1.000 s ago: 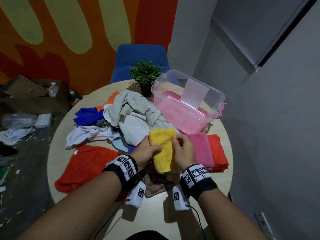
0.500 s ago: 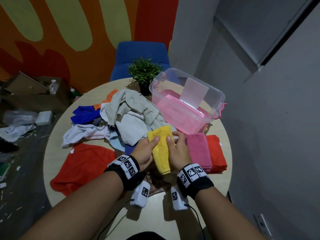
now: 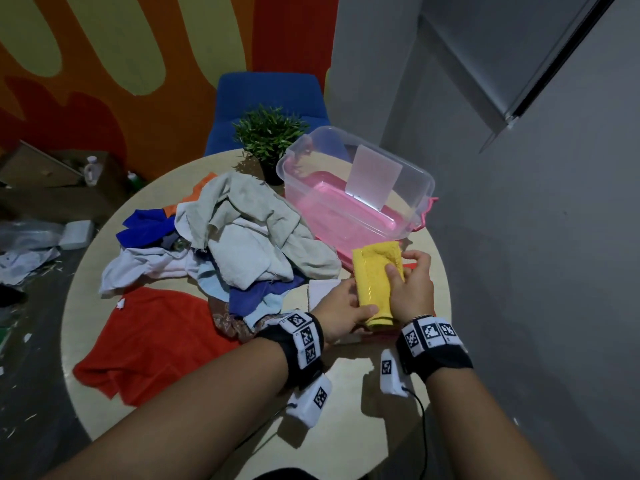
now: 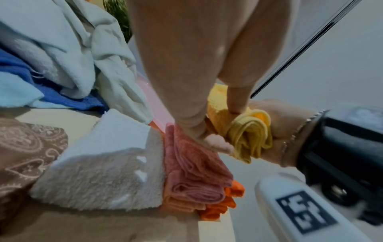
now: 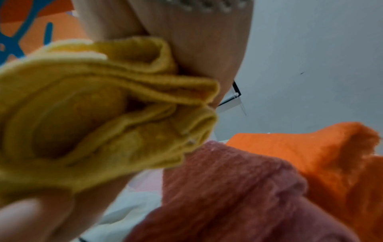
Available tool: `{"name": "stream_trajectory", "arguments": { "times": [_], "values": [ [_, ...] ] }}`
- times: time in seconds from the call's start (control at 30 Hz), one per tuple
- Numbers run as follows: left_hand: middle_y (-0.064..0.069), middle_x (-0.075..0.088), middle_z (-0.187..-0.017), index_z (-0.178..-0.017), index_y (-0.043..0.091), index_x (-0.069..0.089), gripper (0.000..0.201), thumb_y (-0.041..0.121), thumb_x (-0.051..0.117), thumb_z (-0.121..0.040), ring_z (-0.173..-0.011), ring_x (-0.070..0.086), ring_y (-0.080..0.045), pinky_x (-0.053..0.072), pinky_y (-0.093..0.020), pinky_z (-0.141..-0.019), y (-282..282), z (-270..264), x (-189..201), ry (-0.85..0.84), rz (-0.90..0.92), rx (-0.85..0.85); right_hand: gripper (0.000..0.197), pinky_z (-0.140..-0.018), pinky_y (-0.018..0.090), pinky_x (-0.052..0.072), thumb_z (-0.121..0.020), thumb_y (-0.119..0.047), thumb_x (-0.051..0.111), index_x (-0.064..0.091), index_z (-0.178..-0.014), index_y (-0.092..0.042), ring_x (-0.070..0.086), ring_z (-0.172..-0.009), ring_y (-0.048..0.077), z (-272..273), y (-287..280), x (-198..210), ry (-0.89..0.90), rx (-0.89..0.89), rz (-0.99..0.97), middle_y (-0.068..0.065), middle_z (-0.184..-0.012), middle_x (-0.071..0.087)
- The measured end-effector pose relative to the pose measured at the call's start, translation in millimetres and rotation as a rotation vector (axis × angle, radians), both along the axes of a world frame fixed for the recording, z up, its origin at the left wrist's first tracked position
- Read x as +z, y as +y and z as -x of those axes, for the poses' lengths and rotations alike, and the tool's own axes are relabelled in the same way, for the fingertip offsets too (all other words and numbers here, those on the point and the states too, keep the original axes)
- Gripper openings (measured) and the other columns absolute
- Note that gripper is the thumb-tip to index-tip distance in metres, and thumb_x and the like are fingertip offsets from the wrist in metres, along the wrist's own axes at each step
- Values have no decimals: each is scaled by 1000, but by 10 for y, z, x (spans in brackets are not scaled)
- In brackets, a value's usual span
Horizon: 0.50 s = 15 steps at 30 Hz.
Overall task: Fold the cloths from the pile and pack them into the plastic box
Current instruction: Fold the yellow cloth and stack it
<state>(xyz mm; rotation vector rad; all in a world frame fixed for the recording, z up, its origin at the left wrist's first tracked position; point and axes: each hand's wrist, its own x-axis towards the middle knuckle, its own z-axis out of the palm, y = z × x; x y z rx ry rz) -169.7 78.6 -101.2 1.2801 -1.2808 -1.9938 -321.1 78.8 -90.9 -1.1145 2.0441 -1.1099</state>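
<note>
A folded yellow cloth [image 3: 375, 282] is held between both hands just in front of the clear plastic box [image 3: 424, 188], which has a pink bottom. My left hand [image 3: 346, 311] grips its near left edge with thumb on top. My right hand [image 3: 412, 289] pinches its right side. In the left wrist view the yellow cloth [image 4: 248, 135] hangs above a folded pink cloth [image 4: 194, 172] lying on an orange one [image 4: 219, 209], beside a folded white cloth [image 4: 103, 172]. The unfolded pile [image 3: 249, 233] lies mid-table.
A red cloth [image 3: 156, 341] is spread at the table's near left. A potted plant [image 3: 270, 140] stands behind the pile, with a blue chair [image 3: 270, 95] beyond it. A grey wall [image 3: 536, 271] runs close on the right. Clutter lies on the floor at left.
Both hands have carried the yellow cloth up and to the right, from in front of the pile to above the pink and orange folded stack, which they now cover in the head view.
</note>
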Motion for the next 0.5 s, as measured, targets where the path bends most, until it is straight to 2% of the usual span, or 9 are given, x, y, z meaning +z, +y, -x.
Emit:
{"name": "stream_trajectory", "arguments": {
  "times": [0.07, 0.1, 0.17, 0.23, 0.3, 0.33, 0.4, 0.47, 0.5],
  "values": [
    [-6, 68, -111, -148, 16, 32, 66, 11, 68, -93, -96, 67, -18, 55, -26, -86, -5, 79, -16, -135, 101, -90, 21, -76, 30, 39, -95, -16, 61, 45, -107, -21, 58, -94, 25, 100, -44, -87, 139, 16, -51, 1, -101, 58],
    [-5, 66, -108, -153, 17, 25, 74, 15, 69, -93, -92, 65, -17, 53, -26, -84, -12, 98, -51, -213, 153, -144, 17, -77, 32, 40, -94, -11, 61, 48, -100, -20, 58, -96, 28, 128, -51, -142, 279, 55, -80, 2, -104, 57],
    [-6, 66, -111, -158, 16, 16, 82, 18, 67, -94, -88, 62, -16, 51, -28, -82, -21, 108, -108, -318, 202, -223, 17, -86, 37, 45, -87, -4, 59, 56, -91, -20, 52, -110, 33, 123, -31, -248, 598, 178, -143, 5, -125, 54],
    [-7, 66, -97, -158, 16, 21, 77, 13, 66, -94, -70, 59, -10, 49, -19, -64, -23, 104, -130, -326, 201, -237, 15, -96, 43, 45, -86, -8, 58, 65, -94, -19, 47, -120, 33, 45, 7, -295, 768, 294, -117, 6, -138, 51],
    [-5, 60, -83, -149, 15, 39, 65, 5, 65, -91, -53, 53, -3, 43, -15, -51, -33, 64, -130, -304, 200, -206, 24, -100, 48, 44, -93, -22, 53, 64, -114, -18, 43, -129, 29, -47, 41, -330, 857, 419, -81, 5, -145, 48],
    [-2, 58, -85, -140, 15, 49, 53, 2, 63, -90, -56, 55, -2, 43, -16, -51, -43, 24, -130, -322, 205, -182, 35, -104, 48, 41, -96, -31, 48, 59, -127, -18, 38, -136, 27, -77, 57, -360, 893, 472, -115, 3, -153, 40],
    [1, 55, -95, -124, 17, 60, 35, 2, 57, -92, -81, 65, -13, 46, -23, -62, -88, -91, -201, -400, 205, -123, 58, -117, 49, 25, -99, -44, 37, 36, -150, -17, 16, -150, 26, -65, 62, -429, 946, 513, -240, -1, -166, 12],
    [0, 56, -98, -111, 20, 63, 29, 0, 52, -92, -101, 68, -24, 50, -31, -72, -113, -243, -246, -428, 158, -53, 66, -121, 49, 9, -101, -44, 32, 16, -157, -14, -1, -153, 27, 2, 70, -488, 951, 477, -322, -3, -166, -10],
    [-2, 58, -97, -108, 19, 63, 29, -1, 49, -93, -99, 69, -25, 52, -33, -74, -126, -315, -263, -426, 142, -11, 64, -121, 48, 9, -102, -41, 32, 14, -158, -14, 1, -153, 28, 43, 82, -499, 949, 454, -336, -2, -166, -12]
  ]
}}
